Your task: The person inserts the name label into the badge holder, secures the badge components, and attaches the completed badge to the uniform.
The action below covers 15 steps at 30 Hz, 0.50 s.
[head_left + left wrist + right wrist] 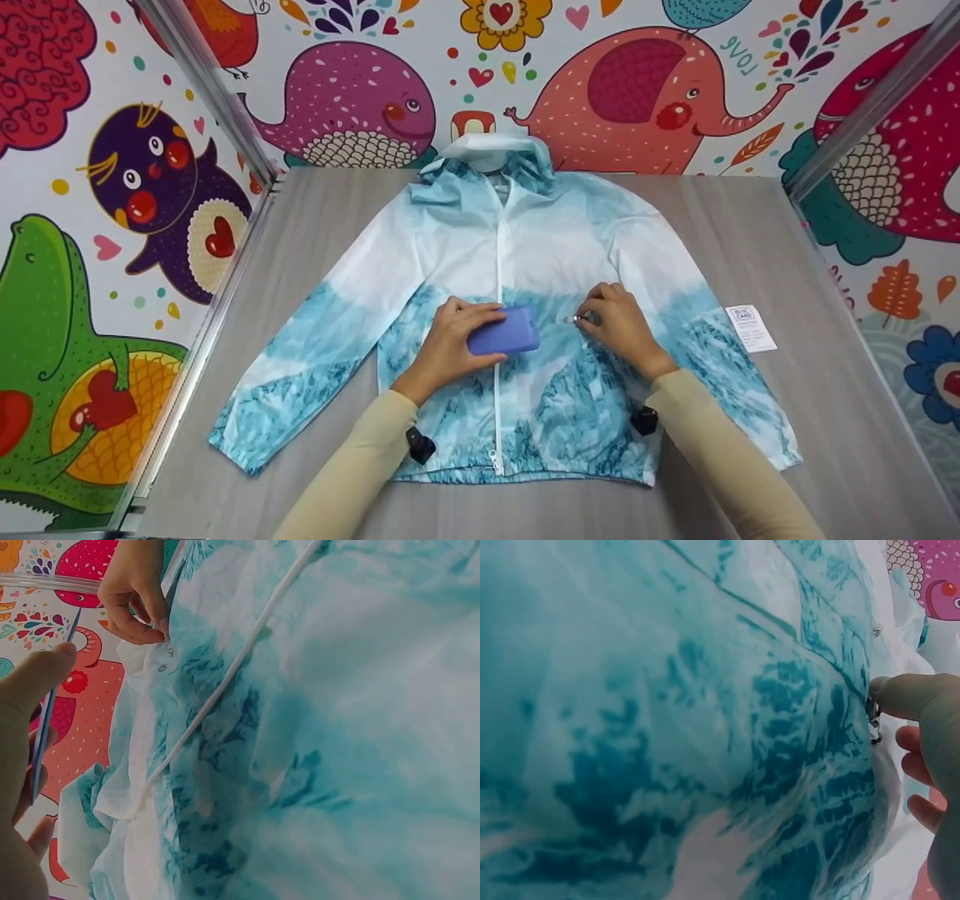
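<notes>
A white and teal hooded jacket (465,262) lies spread out with its front zip closed. Over the zip, my left hand (450,341) grips a flat purple-blue card holder (504,331) by its left end, thumb below and fingers above. In the left wrist view this holder (43,735) shows edge-on. On the jacket's right front, my right hand (619,326) pinches a small metal clip (873,711) between thumb and fingers. Other small shiny metal pieces (162,667) show beside the fingertips. Most of the clip is hidden by the fingers.
A white printed card (750,328) lies by the jacket's right sleeve. The grey wood-grain table (315,495) carries everything, bordered by patterned panels (360,97) at the back and sides. Metal frame posts (210,90) stand at the corners.
</notes>
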Each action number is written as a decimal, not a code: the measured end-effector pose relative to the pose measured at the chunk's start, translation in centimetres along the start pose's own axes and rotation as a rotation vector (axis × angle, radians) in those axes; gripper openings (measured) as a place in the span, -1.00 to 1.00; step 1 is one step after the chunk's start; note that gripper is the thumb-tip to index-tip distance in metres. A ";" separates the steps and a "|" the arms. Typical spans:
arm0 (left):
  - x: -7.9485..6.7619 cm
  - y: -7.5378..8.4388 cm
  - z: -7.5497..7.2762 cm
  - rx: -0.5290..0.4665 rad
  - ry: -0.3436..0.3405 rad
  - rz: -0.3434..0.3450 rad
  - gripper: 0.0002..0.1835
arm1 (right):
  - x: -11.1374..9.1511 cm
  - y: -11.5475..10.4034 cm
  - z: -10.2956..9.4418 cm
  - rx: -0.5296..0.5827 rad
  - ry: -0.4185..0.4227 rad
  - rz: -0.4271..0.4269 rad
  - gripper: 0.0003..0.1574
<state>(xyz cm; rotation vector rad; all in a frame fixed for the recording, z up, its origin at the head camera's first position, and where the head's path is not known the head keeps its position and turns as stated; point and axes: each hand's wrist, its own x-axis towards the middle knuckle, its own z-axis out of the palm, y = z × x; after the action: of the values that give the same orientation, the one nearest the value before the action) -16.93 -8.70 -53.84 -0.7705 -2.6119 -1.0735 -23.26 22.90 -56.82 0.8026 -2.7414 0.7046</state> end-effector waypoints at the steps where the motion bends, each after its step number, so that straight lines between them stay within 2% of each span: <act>1: 0.0 0.0 0.0 0.001 -0.001 0.000 -0.33 | 0.0 -0.1 -0.1 -0.001 0.007 -0.004 -0.86; 9: 0.0 0.1 0.1 0.007 -0.006 -0.010 -0.30 | -0.2 -1.3 -1.2 0.046 0.083 -0.055 -0.72; 15: 0.1 0.5 0.0 0.012 -0.017 -0.002 -0.28 | -0.4 -3.6 -2.7 0.210 -0.011 0.010 -0.47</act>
<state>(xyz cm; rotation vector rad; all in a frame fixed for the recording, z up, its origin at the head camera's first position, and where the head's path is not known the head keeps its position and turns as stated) -16.72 -8.39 -53.51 -0.7779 -2.6309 -1.0559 -20.80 21.72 -53.22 0.8364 -2.7143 1.0065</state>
